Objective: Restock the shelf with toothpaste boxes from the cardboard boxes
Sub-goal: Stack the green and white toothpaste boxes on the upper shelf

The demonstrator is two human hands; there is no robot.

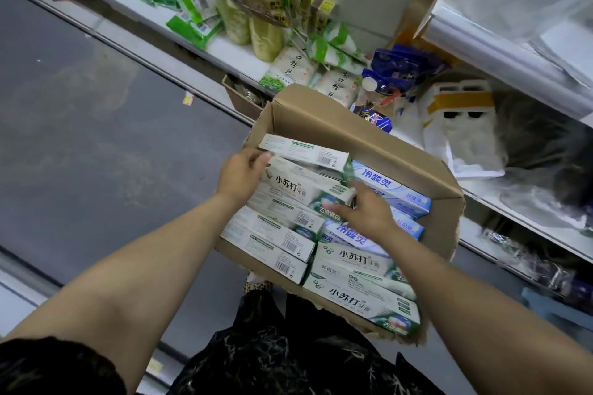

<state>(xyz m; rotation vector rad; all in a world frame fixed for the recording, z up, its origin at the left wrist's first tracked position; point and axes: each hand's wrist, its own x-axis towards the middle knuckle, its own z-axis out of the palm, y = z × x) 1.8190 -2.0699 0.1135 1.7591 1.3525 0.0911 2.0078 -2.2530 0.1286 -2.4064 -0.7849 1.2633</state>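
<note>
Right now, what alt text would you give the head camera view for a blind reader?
A person's left hand and right hand hold a green-and-white toothpaste box by its ends inside an open cardboard box packed with more of them and blue toothpaste boxes. Behind it, a shop shelf holds green food packets.
</note>
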